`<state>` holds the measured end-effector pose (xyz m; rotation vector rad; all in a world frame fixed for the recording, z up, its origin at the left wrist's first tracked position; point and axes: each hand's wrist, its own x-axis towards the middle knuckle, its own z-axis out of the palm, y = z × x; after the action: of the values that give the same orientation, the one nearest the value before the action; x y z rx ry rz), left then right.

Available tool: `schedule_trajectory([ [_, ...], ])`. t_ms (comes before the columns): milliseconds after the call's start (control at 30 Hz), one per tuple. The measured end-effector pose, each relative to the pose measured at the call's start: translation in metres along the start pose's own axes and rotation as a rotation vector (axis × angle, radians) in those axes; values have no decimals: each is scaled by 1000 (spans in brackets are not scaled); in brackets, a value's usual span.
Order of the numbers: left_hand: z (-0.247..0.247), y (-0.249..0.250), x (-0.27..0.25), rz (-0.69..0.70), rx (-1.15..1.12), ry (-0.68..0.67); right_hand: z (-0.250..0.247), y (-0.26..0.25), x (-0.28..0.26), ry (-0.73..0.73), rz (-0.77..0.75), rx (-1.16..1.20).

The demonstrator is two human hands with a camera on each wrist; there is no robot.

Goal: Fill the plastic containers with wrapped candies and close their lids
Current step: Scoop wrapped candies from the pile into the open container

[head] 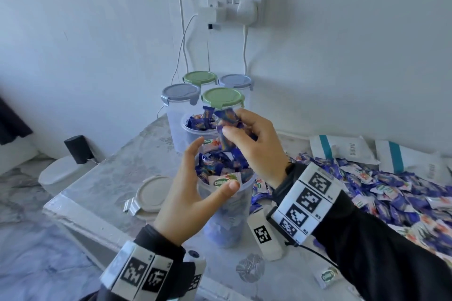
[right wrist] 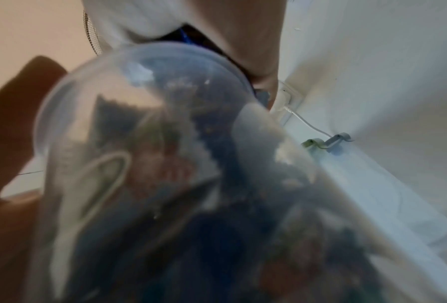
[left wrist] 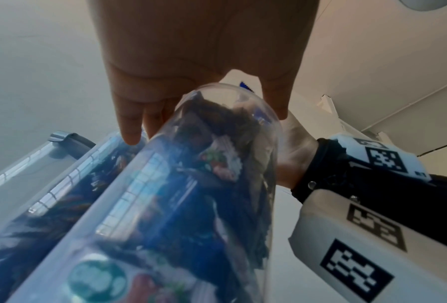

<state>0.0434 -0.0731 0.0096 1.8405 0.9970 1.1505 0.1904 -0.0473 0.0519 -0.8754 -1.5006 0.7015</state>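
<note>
Your right hand (head: 247,139) is clamped on a bunch of wrapped candies (head: 226,129) above the open container (head: 225,205), which stands near the surface's front edge and appears nearly full. Your left hand (head: 193,193), fingers spread, cups its rim. Release the candies inside, then fit the loose lid (head: 152,194) lying beside it.

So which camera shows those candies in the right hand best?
The head view: the right hand pinches a bunch of wrapped candies above the open container, clearly lit. The right wrist view shows only a dark blur there; the left wrist view shows just a blue tip.
</note>
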Motion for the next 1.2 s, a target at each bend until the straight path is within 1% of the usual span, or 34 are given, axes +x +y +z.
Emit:
schedule_trajectory([
  [100,0,-4,1,1,-32,4,-5,-3,0,-109,2,-14],
  [233,0,-7,0,10,-76,6,-9,-7,3,-240,66,20],
  [300,1,-9,1,0,-88,4,-9,-9,3,-253,95,23],
  [367,0,-10,1,-7,-93,3,-9,-11,4,-229,93,-4],
  [433,-2,-12,0,2,-81,-4,-15,-14,3,-248,64,-98],
  [500,-5,-13,-1,10,-84,-16,-24,-19,2,-371,28,-278],
  [567,-7,-14,-3,37,-108,-32,-31,-22,1,-523,40,-457],
  [600,-7,-14,-3,55,-114,-36,-33,-22,2,-587,52,-525],
  [667,-8,-15,-4,75,-114,-36,-32,-22,2,-670,62,-617],
  [800,-8,-20,-5,40,-114,-26,-26,-28,7,-726,101,-678],
  [900,-8,-22,-5,19,-108,-30,-18,-28,10,-782,130,-783],
  [967,-8,-23,-5,10,-111,-31,-13,-25,11,-767,148,-774],
  [1067,-8,-21,-4,26,-118,-37,-14,-21,8,-684,144,-605],
  [1133,-8,-21,-4,51,-118,-41,-19,-19,3,-570,94,-473],
  [1200,-8,-21,-4,45,-115,-38,-26,-18,-3,-402,-38,-465],
])
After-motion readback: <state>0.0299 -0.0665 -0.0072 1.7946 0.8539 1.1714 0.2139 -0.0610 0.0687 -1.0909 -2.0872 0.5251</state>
